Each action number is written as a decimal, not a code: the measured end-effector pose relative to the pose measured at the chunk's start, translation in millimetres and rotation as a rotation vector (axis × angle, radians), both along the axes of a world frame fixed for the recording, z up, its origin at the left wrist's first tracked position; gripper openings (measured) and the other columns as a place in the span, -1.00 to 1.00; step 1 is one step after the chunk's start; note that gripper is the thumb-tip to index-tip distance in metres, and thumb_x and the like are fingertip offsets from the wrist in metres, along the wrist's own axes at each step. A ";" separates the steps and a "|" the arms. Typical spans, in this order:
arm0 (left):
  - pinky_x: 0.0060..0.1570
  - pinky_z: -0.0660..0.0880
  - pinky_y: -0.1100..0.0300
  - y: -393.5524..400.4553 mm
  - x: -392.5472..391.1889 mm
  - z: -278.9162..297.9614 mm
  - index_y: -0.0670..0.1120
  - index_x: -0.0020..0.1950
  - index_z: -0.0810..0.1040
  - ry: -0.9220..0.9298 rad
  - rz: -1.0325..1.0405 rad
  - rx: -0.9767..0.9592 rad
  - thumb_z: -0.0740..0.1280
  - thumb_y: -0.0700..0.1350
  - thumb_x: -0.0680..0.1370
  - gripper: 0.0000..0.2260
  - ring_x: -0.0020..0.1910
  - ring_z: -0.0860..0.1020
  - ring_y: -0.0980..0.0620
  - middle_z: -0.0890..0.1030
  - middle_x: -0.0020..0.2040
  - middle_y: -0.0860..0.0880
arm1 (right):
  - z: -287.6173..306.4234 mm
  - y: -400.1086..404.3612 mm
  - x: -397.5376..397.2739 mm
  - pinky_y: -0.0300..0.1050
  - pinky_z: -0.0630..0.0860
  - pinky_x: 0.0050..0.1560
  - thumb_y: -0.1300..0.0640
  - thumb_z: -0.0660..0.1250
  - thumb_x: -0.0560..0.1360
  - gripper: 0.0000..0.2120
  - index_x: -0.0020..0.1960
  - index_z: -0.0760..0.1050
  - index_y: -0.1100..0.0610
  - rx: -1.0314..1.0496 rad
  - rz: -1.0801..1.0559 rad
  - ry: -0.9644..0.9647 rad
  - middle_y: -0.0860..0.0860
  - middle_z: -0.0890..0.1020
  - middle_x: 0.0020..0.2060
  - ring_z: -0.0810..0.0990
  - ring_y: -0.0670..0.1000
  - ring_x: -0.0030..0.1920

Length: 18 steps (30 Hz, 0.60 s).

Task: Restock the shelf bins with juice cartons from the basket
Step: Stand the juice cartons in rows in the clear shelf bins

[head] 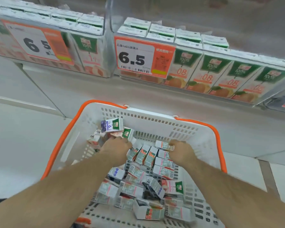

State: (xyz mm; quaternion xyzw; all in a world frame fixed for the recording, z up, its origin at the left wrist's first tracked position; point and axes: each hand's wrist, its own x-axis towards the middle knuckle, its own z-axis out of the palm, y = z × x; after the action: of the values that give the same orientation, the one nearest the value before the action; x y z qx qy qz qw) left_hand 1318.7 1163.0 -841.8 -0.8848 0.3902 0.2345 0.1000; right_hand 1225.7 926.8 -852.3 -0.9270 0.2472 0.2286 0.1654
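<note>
Inside a white basket [156, 124] with an orange rim, both hands are reaching down among a loose heap of small juice cartons [138, 183]. The left hand [117, 149] is lying knuckles-up toward the basket's far left corner, its fingers curling over a carton with a green top [128, 134]; whether it is truly gripping that carton cannot be told, since the fingertips are hidden. The right hand [181, 151] is sitting near the basket's far wall, fingers bent around a white carton [164, 145] lying on its side, pinching its right end. Both forearms are stretching forward from the basket's near edge, roughly parallel and apart. Most cartons are lying jumbled across the basket's floor, with a blue-printed one [111, 125] propped highest at the far left. Beyond the basket, the clear shelf bins [220, 69] are holding upright rows of cartons behind a price tag reading 6.5 [135, 58], with a second bin and tag [38, 43] further left.
</note>
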 end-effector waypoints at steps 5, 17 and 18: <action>0.47 0.15 -0.04 3.4 1.7 -38.1 0.11 0.52 0.23 0.006 -0.061 0.022 0.28 -0.25 0.50 -0.37 0.43 0.30 -0.02 0.34 0.46 0.05 | -33.1 16.6 10.6 0.22 0.25 0.41 0.22 0.26 0.47 -0.24 0.52 0.10 -0.30 -0.166 0.188 0.169 0.22 0.16 0.45 0.37 0.25 0.31; 0.37 0.25 0.08 5.5 3.2 -47.0 0.07 0.47 0.33 -0.042 -0.067 -0.094 0.29 -0.29 0.51 -0.44 0.36 0.38 -0.02 0.41 0.39 0.04 | -48.8 36.2 12.6 0.22 0.33 0.33 0.29 0.34 0.34 -0.19 0.43 0.19 -0.29 -0.111 0.044 0.105 0.14 0.07 0.41 0.35 0.26 0.22; 0.35 0.29 0.10 6.7 5.0 -42.3 0.08 0.46 0.34 -0.003 -0.041 -0.115 0.30 -0.22 0.55 -0.49 0.34 0.41 0.01 0.42 0.39 0.07 | -41.1 33.0 9.7 0.15 0.40 0.29 0.29 0.35 0.35 -0.19 0.43 0.19 -0.29 -0.086 0.025 0.070 0.13 0.09 0.42 0.37 0.24 0.20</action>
State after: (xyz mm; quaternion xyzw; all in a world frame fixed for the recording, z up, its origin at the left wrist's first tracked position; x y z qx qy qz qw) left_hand 1323.7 1169.7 -884.1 -0.8813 0.4209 0.2081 0.0545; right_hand 1235.4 959.8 -893.4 -0.9276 0.2508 0.2522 0.1138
